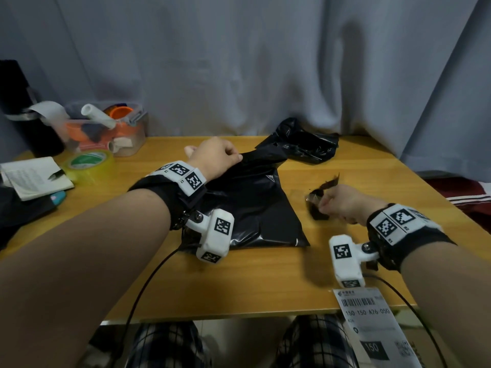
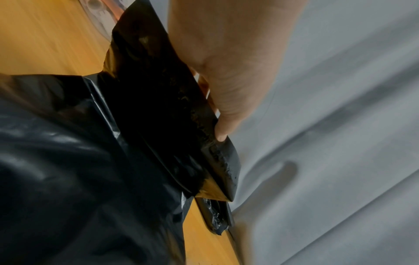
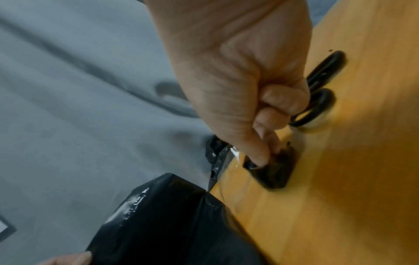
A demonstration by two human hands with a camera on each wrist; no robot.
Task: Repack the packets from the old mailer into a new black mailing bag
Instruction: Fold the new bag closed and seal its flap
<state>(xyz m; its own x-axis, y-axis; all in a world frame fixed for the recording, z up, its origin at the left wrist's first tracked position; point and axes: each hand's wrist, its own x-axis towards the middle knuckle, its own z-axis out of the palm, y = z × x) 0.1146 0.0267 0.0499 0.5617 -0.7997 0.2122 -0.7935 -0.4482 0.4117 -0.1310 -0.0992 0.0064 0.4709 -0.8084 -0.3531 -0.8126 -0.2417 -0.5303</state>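
The new black mailing bag (image 1: 252,208) lies flat and filled in the middle of the wooden table (image 1: 265,282). My left hand (image 1: 215,158) grips its far flap (image 2: 158,107) and holds that end lifted off the table. To the right of the bag, my right hand (image 1: 337,203) pinches a small crumpled dark brown strip (image 3: 274,172) against the table top. The old mailer (image 1: 300,147) sits crumpled and black at the back of the table, just beyond the flap. No packets are visible.
A clear box (image 1: 106,126) of tape rolls and odds, a yellow-green tape roll (image 1: 85,160) and an open notebook (image 1: 34,176) crowd the back left. A printed shipping label (image 1: 372,320) hangs over the front right edge. Black scissor handles (image 3: 322,89) lie beyond my right hand.
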